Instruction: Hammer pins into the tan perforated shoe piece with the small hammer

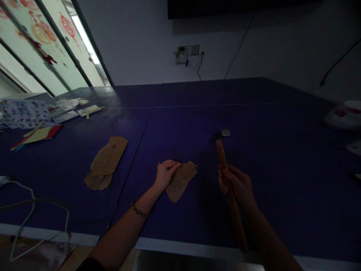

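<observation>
- Around 10 o'clock from the small brown piece, a patterned sheet runs close to the frame edge; red and yellow sheets lie just nearer.
- Between 8 and 9, there's a pale cable, cut off by the edge.
- Roughly 9 o'clock: a bigger brown stack, speckled with little marks, too small to read. Thin dark rods sit beside it, kinda blurry.
- The left hand comes in over the piece's 10 o'clock side and hides that edge. Fingertips are pinched close; can't tell if there's something tiny between them.
- The piece itself lies on the purple tabletop: flat, tan, irregular outline, tapering toward 7 o'clock, faint marks up top.
- At 2 o'clock is the hammer, head up, dark end lost in the gloom. The right hand, at 3, is wrapped round its wooden handle, covering the middle.
- Between 2 and 3, some whitish thing, blurry and cut off.
</observation>
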The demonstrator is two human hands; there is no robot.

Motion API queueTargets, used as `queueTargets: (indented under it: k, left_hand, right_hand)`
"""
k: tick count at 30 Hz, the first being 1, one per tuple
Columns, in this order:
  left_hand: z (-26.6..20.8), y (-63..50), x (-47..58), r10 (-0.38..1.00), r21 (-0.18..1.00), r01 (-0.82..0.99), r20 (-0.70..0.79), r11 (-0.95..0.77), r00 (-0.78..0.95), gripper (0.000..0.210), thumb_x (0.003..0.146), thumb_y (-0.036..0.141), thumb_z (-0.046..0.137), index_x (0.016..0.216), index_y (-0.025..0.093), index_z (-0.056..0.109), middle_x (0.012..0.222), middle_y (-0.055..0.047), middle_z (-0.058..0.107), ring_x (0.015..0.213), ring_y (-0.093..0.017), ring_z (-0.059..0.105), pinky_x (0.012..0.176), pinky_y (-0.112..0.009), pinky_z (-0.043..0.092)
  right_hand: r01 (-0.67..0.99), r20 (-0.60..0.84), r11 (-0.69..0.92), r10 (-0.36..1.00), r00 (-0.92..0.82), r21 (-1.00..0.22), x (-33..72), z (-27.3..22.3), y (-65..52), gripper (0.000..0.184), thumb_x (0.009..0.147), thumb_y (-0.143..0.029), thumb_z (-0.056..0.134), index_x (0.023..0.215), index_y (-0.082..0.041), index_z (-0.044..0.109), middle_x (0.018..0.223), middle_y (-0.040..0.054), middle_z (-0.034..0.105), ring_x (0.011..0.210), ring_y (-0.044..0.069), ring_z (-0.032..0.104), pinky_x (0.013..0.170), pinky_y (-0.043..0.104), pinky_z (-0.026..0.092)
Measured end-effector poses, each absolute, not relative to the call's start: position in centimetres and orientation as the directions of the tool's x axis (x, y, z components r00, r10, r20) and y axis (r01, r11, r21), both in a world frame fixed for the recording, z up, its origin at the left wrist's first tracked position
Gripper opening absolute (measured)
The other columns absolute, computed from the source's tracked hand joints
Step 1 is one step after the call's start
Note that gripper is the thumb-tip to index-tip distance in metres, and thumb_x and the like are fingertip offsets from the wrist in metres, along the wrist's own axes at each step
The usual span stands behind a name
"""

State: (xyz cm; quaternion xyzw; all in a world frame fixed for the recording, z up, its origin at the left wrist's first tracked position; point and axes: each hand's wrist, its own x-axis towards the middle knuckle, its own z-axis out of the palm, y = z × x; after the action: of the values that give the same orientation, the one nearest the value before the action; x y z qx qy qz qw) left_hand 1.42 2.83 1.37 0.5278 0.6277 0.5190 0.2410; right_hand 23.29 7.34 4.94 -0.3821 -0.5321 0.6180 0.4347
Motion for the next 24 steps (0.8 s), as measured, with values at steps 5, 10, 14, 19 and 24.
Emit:
queueTargets:
  k: [5,10,14,19,24]
  left_hand:
    - [1.0,3.0,1.4,0.925,0.867,0.495,0.234,-0.059,-0.299,0.022,0.076,0.031,0.053,0.069,0.018,0.068,0.073,-0.003,0.067,0.07,-0.015,0.059,0.068,-0.026,0.045]
    - [0.6,3.2,1.3,0.932,0.825,0.561,0.251,-0.065,-0.262,0.022,0.077,0.032,0.052,0.069,0.018,0.068,0.072,-0.003,0.067,0.071,-0.016,0.059,0.069,-0.027,0.044]
    - [0.5,3.2,1.4,0.932,0.812,0.58,0.263,-0.074,-0.249,0.025,0.078,0.034,0.05,0.07,0.018,0.067,0.074,-0.003,0.067,0.073,-0.016,0.059,0.069,-0.027,0.044]
    - [0.7,3.1,1.5,0.93,0.776,0.627,0.272,-0.061,-0.246,0.026,0.079,0.034,0.049,0.068,0.018,0.066,0.071,-0.003,0.066,0.071,-0.015,0.058,0.068,-0.026,0.043]
    - [0.7,3.3,1.5,0.934,0.75,0.659,0.273,-0.055,-0.233,0.027,0.08,0.035,0.048,0.067,0.019,0.066,0.069,-0.002,0.066,0.07,-0.015,0.058,0.068,-0.026,0.042]
  right_hand:
    - [-0.411,-0.099,-0.292,0.898,-0.43,-0.864,23.0,4.8,7.9,0.02,0.065,-0.03,0.056,0.078,-0.017,0.062,0.058,-0.0048,0.047,0.028,0.0,0.028,0.025,0.015,0.022]
    - [-0.452,-0.172,-0.404,0.865,-0.471,-0.795,23.3,4.4,9.2,0.017,0.059,-0.025,0.056,0.072,-0.016,0.064,0.052,-0.0066,0.041,0.027,-0.001,0.02,0.022,0.013,0.017]
    - [-0.451,-0.174,-0.413,0.859,-0.48,-0.791,23.5,4.4,9.2,0.017,0.062,-0.024,0.056,0.074,-0.016,0.064,0.053,-0.0066,0.041,0.027,-0.002,0.02,0.022,0.012,0.018]
    - [-0.421,-0.182,-0.402,0.863,-0.472,-0.813,23.1,4.6,8.7,0.017,0.061,-0.024,0.057,0.074,-0.016,0.063,0.053,-0.0066,0.042,0.027,-0.002,0.022,0.023,0.012,0.019]
    - [-0.379,-0.193,-0.393,0.862,-0.468,-0.837,22.9,4.8,8.5,0.016,0.063,-0.026,0.056,0.075,-0.017,0.062,0.053,-0.0068,0.041,0.027,-0.001,0.023,0.023,0.013,0.019]
